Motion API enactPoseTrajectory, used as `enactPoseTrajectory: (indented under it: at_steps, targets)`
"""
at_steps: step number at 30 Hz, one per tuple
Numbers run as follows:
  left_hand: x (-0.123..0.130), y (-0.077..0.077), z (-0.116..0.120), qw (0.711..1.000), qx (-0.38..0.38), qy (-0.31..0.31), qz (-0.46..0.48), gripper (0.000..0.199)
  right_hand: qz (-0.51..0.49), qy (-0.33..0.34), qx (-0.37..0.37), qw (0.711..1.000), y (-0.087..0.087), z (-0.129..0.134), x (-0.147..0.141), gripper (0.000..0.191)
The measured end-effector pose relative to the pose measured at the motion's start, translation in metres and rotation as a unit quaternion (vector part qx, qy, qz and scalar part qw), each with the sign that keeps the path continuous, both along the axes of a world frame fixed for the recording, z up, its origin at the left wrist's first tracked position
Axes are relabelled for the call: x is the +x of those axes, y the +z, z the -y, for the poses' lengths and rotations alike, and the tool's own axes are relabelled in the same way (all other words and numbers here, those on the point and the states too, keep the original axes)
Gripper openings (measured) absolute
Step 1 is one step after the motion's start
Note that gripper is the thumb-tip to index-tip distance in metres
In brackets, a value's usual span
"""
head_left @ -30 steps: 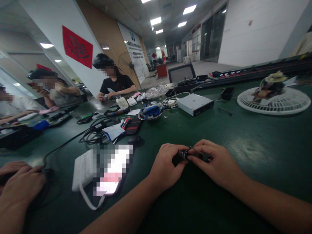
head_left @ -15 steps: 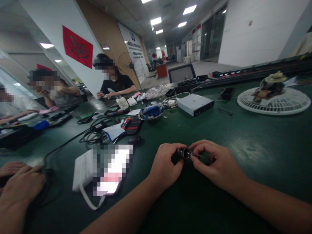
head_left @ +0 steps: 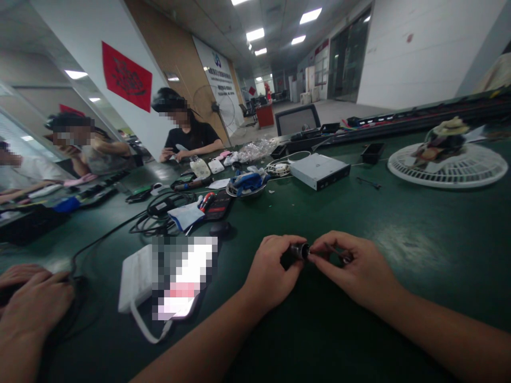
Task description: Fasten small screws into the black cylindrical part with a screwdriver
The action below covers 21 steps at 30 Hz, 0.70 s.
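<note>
The left hand (head_left: pixel 271 266) is closed around a dark tube (head_left: pixel 297 251), whose long axis runs toward the right hand (head_left: pixel 359 266). The right hand, nearer the open end, pinches a thin piece (head_left: pixel 334 248) (its tip too small to make out) by the mouth, over the green surface (head_left: pixel 319 340).

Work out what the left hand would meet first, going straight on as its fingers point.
Probably the right hand: the left hand and the dark tube it holds both point towards those fingertips, though the depth is hard to judge.
</note>
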<state>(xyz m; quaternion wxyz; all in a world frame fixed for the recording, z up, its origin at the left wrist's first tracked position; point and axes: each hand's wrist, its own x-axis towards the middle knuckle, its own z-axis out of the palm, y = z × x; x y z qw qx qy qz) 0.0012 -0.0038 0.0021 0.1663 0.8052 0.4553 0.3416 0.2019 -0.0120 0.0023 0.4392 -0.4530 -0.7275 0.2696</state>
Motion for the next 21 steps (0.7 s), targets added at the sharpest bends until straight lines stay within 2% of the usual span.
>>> enactPoseTrajectory:
  at_steps: [7,11,15,21]
  targets:
    - [0.0009,0.0004,-0.0002,0.999,0.011,-0.031,-0.006,0.034,0.022,0.02,-0.019,0.999,-0.001,-0.0027,0.0021,0.003]
    - [0.0009,0.0002,0.0,1.0,0.016,-0.008,0.004,0.036,0.021,0.033,-0.038,0.999,-0.0001,-0.0031,0.0013,0.004]
    - [0.0007,0.0,-0.0002,1.0,0.018,0.004,0.006,0.037,0.012,0.039,-0.048,0.998,-0.0008,-0.0033,0.0003,0.013]
    - [0.0007,0.0005,-0.0002,1.0,0.01,-0.027,-0.002,0.034,0.019,0.032,-0.055,0.998,-0.002,-0.005,-0.0002,0.008]
